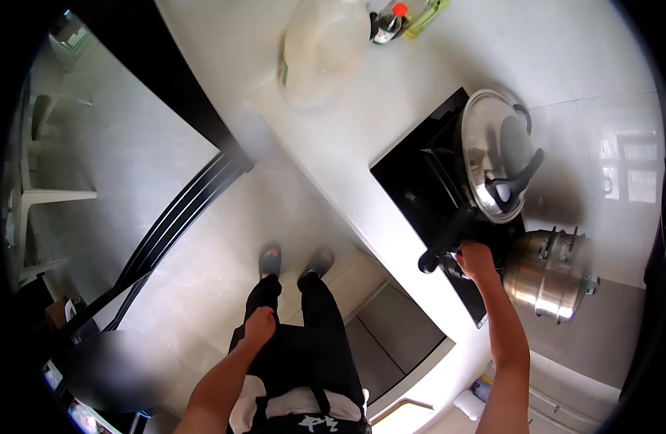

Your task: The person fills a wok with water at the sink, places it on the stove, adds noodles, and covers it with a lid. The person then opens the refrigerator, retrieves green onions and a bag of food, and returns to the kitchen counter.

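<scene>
My right hand (476, 260) is at the front part of the black stove (412, 192), its fingers closed close to a black pan handle (447, 239); what they grip is hidden. A pan with a shiny domed lid (485, 155) stands on the stove, and the lid has a black handle. Right of my right hand is a stacked steel steamer pot (546, 275). My left hand (260, 325) hangs in front of my dark trousers, fingers curled in, with nothing visible in it.
On the white counter (326, 155) stand a large cloudy plastic jug (322, 54) and a red-capped bottle (389, 24). A tiled wall is behind the stove. A dark-framed sliding door (181, 217) and a white chair (54, 195) are at the left.
</scene>
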`<state>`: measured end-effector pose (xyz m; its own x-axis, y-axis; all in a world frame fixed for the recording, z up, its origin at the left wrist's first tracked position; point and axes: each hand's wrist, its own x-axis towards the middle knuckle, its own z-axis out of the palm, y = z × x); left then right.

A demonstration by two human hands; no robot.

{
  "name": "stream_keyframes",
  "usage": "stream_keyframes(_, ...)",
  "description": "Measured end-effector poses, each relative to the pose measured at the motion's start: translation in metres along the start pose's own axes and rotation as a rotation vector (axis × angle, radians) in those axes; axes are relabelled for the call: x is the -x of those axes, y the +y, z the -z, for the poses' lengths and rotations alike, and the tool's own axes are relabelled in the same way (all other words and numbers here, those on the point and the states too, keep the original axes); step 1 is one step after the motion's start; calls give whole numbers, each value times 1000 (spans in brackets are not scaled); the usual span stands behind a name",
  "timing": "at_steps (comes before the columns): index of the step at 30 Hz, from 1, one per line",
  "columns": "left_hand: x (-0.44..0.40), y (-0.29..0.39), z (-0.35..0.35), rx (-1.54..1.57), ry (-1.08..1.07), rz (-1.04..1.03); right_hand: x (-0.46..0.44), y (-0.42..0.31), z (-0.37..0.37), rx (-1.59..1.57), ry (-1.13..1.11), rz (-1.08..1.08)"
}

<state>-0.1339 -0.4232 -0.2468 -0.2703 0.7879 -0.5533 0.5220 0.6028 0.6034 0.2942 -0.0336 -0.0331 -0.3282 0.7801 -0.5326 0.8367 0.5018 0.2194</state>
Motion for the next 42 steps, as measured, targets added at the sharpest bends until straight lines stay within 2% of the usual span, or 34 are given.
stream_keyframes(3,-14,-9,-36,-308,-177,-322,10,-8,-1,-125,110,-84)
stream_keyframes(6,-44,-5,-47,-425,-217,-443,15,-13,-7,-88,179,-166)
stream_keyframes(8,-59,-9,-55,-399,-230,-455,19,-16,-12,-88,228,-149)
stream_keyframes(10,-68,-10,-54,-313,-124,-520,22,-9,-22,-306,217,-224)
stream_keyframes(15,-71,-10,-54,-218,-103,-483,25,4,-38,-392,242,-277)
stream_keyframes(18,-73,-8,-50,-195,-91,-475,27,2,-37,-332,300,-220)
stream_keyframes(22,-83,-3,-28,-197,-64,-449,23,-6,-21,-428,215,-313)
stream_keyframes(24,-87,2,-12,-160,-71,-411,22,-13,-11,-322,127,-288)
stream_keyframes(28,-92,-6,4,-142,-37,-341,18,-5,-15,-322,104,-221)
stream_keyframes(31,-92,-13,4,-129,-14,-318,18,5,-23,-475,142,-174)
stream_keyframes(34,-91,-22,-1,-115,-7,-313,18,2,-19,-322,73,-190)
stream_keyframes(42,-86,-28,-4,-103,-49,-232,21,5,-21,-298,168,-6)
